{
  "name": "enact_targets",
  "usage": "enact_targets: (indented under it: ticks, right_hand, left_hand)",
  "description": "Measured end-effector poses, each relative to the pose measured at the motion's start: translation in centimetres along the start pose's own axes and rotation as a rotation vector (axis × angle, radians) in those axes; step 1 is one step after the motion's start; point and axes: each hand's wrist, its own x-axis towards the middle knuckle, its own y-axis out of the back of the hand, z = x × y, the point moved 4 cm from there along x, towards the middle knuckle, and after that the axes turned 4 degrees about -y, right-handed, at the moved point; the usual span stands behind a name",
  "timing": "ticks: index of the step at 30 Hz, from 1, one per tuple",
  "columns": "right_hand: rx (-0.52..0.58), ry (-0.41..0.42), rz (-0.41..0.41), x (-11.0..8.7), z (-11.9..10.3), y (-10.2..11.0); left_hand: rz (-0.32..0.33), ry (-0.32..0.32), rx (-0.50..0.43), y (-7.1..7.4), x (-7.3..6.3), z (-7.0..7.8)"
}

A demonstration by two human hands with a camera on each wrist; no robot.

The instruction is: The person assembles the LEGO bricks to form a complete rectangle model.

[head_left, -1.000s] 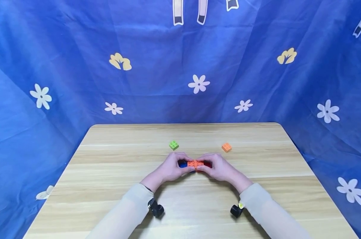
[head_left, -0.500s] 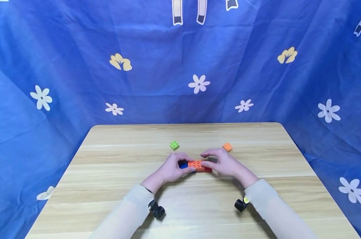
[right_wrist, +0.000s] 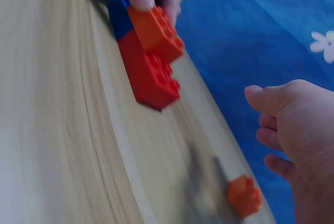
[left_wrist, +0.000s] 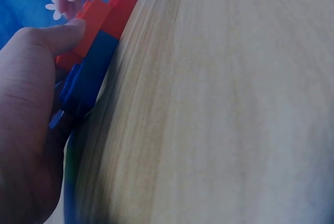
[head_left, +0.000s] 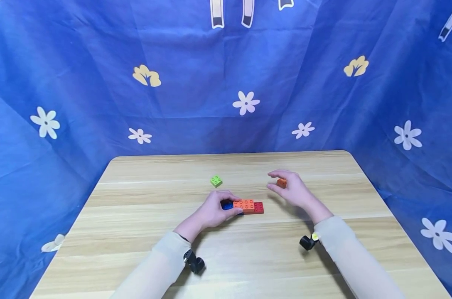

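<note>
With thumb and fingers, my left hand [head_left: 212, 210] grips a long orange toy building brick [head_left: 244, 204] in the head view. Beneath that brick, a blue brick [left_wrist: 96, 67] and a red brick [right_wrist: 148, 80] lie end to end on the table, so it bridges the two. Studs of the red brick show past its right end. Over a small square orange brick [right_wrist: 244, 196] hovers my right hand [head_left: 294, 190], thumb and fingers apart with nothing between them. In the head view that hand partly hides the small brick; the right wrist view shows them apart.
A small green square brick [head_left: 216, 181] lies on the wooden table [head_left: 155, 182], beyond my left hand. Blue patterned cloth [head_left: 196, 83] hangs behind the table and along both sides. A small black camera sits at each wrist.
My right hand has let go of the joined bricks and moved right and away from me, to the small orange brick. The left hand keeps its grip.
</note>
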Motion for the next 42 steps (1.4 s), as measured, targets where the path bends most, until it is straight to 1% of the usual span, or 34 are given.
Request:
enact_targets:
  ticks: [5,10,14,18,21,26,31,37,42]
  right_hand:
    - [-0.014,-0.040,0.046,0.1,1.6,0.6]
    - [-0.015,-0.064,0.049,0.2,2.8,0.9]
    - [-0.020,-0.076,0.046,0.1,3.4,1.2]
    - [-0.015,-0.110,0.041,-0.1,4.1,1.3]
    - [-0.013,-0.136,0.047,-0.3,4.8,1.3]
    - [-0.060,-0.166,0.073,-0.7,5.8,1.2]
    - [-0.078,-0.190,0.099,-1.1,6.5,0.8]
    - [-0.125,-0.150,0.121,-1.3,6.5,0.7]
    - [-0.128,-0.122,0.110,-1.4,6.3,0.6]
  left_hand:
    - [-0.001,0.000,0.001,0.1,0.1,-0.1]
    - [-0.001,-0.005,0.003,0.2,0.1,-0.1]
    - [-0.003,0.003,-0.004,0.1,0.1,0.0]
    - [-0.003,0.013,-0.007,0.1,0.1,0.0]
    - [-0.004,0.011,-0.008,0.1,0.1,0.0]
    - [0.000,-0.001,-0.007,0.1,0.0,0.0]
    - [0.003,0.002,-0.008,0.1,-0.1,0.0]
    - [0.006,0.005,-0.017,0.0,-0.1,0.0]
    - [0.007,0.007,-0.012,0.0,-0.1,-0.1]
